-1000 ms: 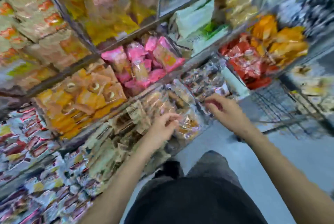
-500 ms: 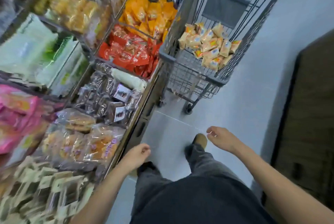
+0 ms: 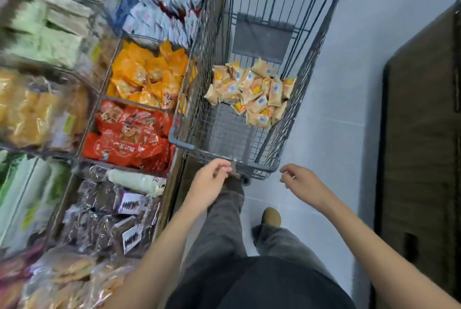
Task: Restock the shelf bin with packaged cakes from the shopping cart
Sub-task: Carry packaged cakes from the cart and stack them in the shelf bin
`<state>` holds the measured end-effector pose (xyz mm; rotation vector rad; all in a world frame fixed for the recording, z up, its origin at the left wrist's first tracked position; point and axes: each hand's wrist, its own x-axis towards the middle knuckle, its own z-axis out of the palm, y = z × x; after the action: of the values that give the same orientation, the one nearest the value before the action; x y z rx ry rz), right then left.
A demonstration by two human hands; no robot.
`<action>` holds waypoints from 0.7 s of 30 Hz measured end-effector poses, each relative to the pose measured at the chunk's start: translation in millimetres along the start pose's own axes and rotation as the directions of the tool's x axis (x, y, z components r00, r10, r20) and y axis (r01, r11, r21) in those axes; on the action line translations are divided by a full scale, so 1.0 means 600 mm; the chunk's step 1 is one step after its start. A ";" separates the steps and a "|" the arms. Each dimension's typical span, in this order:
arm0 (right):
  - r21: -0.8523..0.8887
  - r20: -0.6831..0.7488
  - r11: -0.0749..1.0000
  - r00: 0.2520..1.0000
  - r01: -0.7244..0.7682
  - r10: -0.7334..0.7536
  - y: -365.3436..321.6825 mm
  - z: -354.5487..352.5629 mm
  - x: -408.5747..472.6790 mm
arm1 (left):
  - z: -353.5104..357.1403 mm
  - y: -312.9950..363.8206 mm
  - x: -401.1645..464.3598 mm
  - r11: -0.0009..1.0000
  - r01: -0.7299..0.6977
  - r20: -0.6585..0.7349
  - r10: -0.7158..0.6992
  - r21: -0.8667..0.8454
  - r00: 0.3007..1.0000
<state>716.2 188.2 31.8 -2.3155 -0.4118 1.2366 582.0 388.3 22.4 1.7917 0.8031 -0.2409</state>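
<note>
Both hands, left hand [image 3: 212, 179] and right hand [image 3: 300, 181], loosely curled, empty, near the shopping cart [image 3: 224, 153].
A hasty scoop could spill slippery packaged cakes [image 3: 252, 91].

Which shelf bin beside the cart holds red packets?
The bin of red packets, middle of the three nearest the shopping cart: orange packets fill the bin beyond it, dark brown ones the bin nearer the person.

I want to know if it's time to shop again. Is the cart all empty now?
No, a pile of packaged cakes lies in the shopping cart, and both hands, left and right, hold nothing.
</note>
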 end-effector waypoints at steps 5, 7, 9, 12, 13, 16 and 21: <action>0.055 -0.028 0.998 0.999 -0.043 0.045 -0.060 -0.017 0.093 | -0.037 -0.021 0.225 0.964 0.128 0.238 -0.184 0.235 0.954; 0.082 -0.030 0.993 0.996 -0.086 0.089 -0.084 -0.018 0.131 | -0.042 -0.032 0.313 0.909 0.091 0.364 -0.252 0.406 0.897; 0.111 -0.027 0.987 0.993 -0.115 0.119 -0.101 -0.018 0.174 | -0.040 -0.038 0.394 0.878 0.051 0.436 -0.285 0.476 0.854; 0.164 0.010 0.971 0.984 -0.174 0.175 -0.109 -0.015 0.239 | -0.023 -0.047 0.495 0.787 -0.061 0.446 -0.282 0.614 0.850; 0.178 0.020 0.963 0.979 -0.203 0.202 -0.106 -0.014 0.260 | -0.013 -0.051 0.523 0.755 -0.109 0.446 -0.258 0.646 0.857; 0.224 0.043 0.930 0.956 -0.293 0.291 -0.089 -0.007 0.313 | 0.025 -0.069 0.585 0.716 -0.247 0.480 -0.139 0.653 0.866; 0.291 0.097 0.859 0.906 -0.422 0.412 -0.061 0.017 0.354 | 0.101 -0.100 0.638 0.640 -0.445 0.560 0.027 0.626 0.828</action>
<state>822.7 321.8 -100.4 -2.1752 0.2813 1.4180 844.7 497.5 -247.8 2.4116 0.0206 -0.9317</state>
